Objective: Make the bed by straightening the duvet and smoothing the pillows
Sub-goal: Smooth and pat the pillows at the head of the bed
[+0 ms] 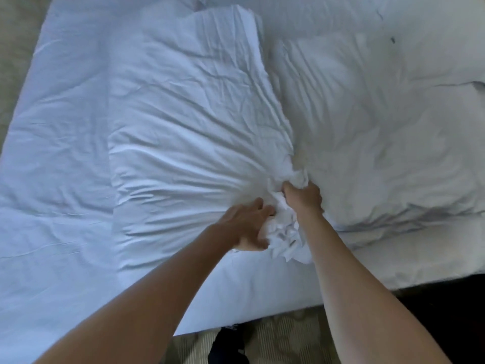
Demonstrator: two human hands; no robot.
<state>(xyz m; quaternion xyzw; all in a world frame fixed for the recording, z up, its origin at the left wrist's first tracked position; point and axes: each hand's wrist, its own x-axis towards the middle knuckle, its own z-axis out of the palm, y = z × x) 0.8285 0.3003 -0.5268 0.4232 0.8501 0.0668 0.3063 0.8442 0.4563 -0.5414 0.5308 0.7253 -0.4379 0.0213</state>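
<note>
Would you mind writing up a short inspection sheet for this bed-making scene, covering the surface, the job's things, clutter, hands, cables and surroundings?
Surface: white bed sheet, creased, reaching the near edge of the bed.
Job's things: left pillow, heavily wrinkled, its case bunched at the near right corner; right pillow beside it, also rumpled. No duvet clearly told apart.
Clutter: small dark speck on the bedding beyond the right pillow.
Hands: left hand grips the bunched fabric; right hand is closed on the same bunch, higher up.
Cables: nothing seen.
Surroundings: pale patterned carpet below the bed edge; a dark object on it, unclear what.
</note>
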